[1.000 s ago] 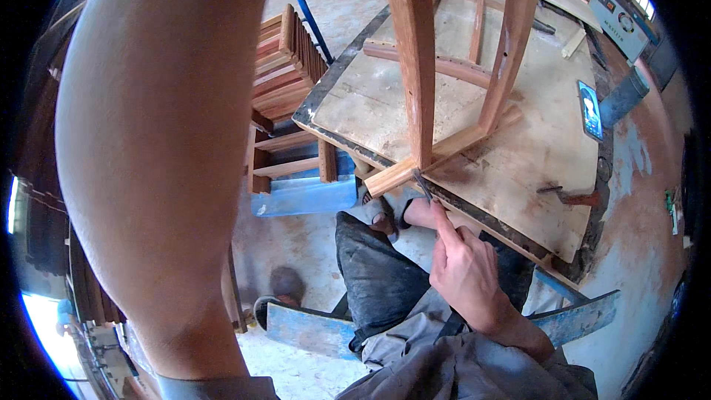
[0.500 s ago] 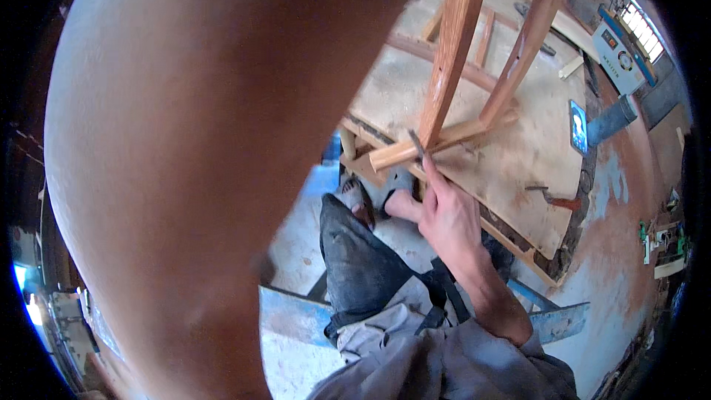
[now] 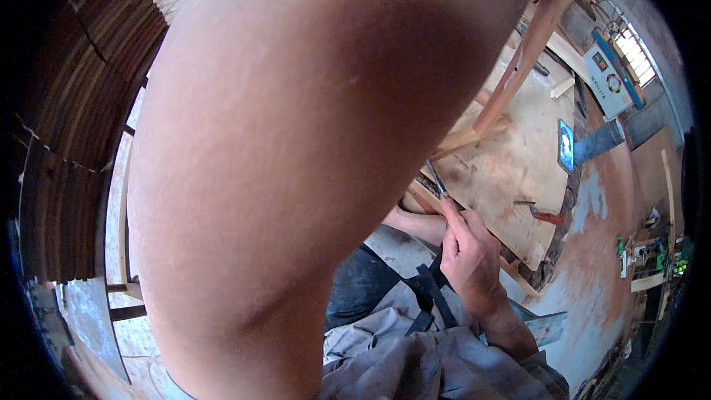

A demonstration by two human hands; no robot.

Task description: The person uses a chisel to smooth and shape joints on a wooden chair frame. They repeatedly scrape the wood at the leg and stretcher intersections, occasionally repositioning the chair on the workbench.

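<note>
My bare left arm (image 3: 244,178) fills much of the picture, very close; its hand is hidden. My right hand (image 3: 470,255) is closed around a slim dark metal tool (image 3: 437,177), the index finger stretched along it. The tool's tip points up and left, towards the near edge of a plywood worktop (image 3: 503,178). A reddish-brown wooden frame piece (image 3: 522,63) leans up from that worktop, partly covered by my arm. Just left of my right hand shows a strip of bare skin (image 3: 418,224); I cannot tell which limb it is.
A red-handled tool (image 3: 548,216) lies on the worktop. At its right edge stands a lit phone (image 3: 566,146) beside a blue-grey pipe (image 3: 601,141). Farther back is a white-and-blue machine (image 3: 611,81). Brown corrugated sheets (image 3: 89,118) stand at the left.
My left arm has swung right across the view and now covers the upright wooden piece and the joint. My right hand has shifted slightly right and down, still with the slim tool.
</note>
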